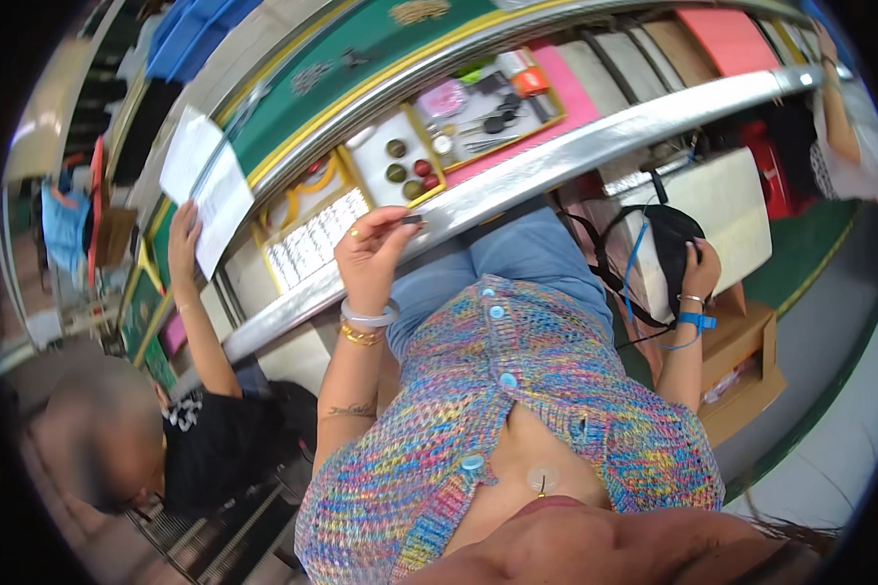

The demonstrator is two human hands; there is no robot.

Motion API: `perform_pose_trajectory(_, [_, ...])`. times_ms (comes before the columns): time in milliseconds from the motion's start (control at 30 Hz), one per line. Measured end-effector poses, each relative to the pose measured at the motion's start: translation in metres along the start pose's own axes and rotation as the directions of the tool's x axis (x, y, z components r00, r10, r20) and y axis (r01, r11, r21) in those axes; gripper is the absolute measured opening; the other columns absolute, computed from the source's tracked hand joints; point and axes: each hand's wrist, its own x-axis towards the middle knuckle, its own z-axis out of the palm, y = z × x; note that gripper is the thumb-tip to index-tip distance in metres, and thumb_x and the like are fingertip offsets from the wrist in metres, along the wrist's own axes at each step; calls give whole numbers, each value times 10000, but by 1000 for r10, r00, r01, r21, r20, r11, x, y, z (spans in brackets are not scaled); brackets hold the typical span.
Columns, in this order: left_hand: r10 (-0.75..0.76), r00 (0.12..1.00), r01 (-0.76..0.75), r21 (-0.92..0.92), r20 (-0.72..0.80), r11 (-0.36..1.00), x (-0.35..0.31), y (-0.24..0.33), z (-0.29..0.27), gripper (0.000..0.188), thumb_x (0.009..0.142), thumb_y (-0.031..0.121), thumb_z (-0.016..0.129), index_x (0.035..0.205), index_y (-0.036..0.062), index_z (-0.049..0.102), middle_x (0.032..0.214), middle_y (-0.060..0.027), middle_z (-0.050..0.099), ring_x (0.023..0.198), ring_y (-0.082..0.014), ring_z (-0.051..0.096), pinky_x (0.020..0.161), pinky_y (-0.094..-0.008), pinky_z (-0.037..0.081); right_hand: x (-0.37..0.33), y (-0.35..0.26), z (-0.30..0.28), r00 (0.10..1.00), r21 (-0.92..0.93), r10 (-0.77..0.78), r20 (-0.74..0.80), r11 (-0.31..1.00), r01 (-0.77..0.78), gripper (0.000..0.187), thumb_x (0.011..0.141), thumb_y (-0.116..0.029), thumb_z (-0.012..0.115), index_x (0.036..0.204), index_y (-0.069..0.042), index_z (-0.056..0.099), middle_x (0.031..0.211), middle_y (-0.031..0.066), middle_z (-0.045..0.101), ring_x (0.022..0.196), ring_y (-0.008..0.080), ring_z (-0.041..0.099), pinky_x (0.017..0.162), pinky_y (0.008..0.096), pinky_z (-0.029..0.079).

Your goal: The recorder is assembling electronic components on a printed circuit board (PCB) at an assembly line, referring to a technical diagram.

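My left hand (369,261) is raised at the edge of the silver-covered bench. Its thumb and forefinger pinch a small dark piece (413,219), too small to name. Just beyond it lie several dark green and red round items (397,173) in a white tray with a yellow rim. On my right side, a black bag (661,249) with straps rests against a white box (741,219). My right hand (698,271) has its fingers curled on the edge of that bag. Around the right wrist sits a blue strap (695,320) with a cord.
A yellow-edged tray (556,109) holds keys and small items. Next to it is a box of white pieces in rows (317,239). At left, a co-worker's hand (183,239) holds white paper (205,185). Another person's arm shows far right. A cardboard box (751,385) stands low at right.
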Motion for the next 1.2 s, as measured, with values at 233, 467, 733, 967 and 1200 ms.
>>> perform_pose_trajectory(233, [127,990,-113,197,-63,974,-8,14,-13,176,761,-47,703,927,3,668,916,-62,661,813,-122,632,743,-230,517,86,-74,-19,984,-167,-144,-105,978,125,201,797,-107,672,984,-40,638,1071,150,631,1002,311,576,868,375,452])
perform_pose_trajectory(467, [290,957,-269,314,-25,911,-18,16,-22,205,700,-41,742,882,25,675,875,-65,645,821,-153,607,721,-254,480,55,-361,-53,759,838,-588,280,535,106,108,763,-83,702,864,-73,668,859,61,608,861,203,569,769,305,443])
perform_pose_trajectory(733, [198,971,-183,119,-135,976,-33,14,-22,209,704,-56,735,885,16,660,879,-66,640,829,-161,598,730,-258,475,26,-423,-35,551,869,-674,493,407,-280,190,763,-114,716,915,-12,667,834,55,614,843,160,567,736,266,471])
perform_pose_trajectory(967, [186,975,-174,104,-119,979,-37,14,-25,205,716,-72,723,893,6,656,899,-79,639,830,-156,595,730,-256,476,22,-426,-36,573,871,-660,486,417,-258,167,766,-108,712,899,-16,672,823,54,612,827,160,564,723,258,473])
perform_pose_trajectory(1200, [164,978,-159,46,-131,986,-39,17,-20,221,714,-78,721,911,2,658,904,-84,641,833,-161,609,721,-263,492,19,-427,-37,527,844,-662,532,365,-393,222,805,-104,694,996,-11,631,933,51,615,889,132,572,781,255,473])
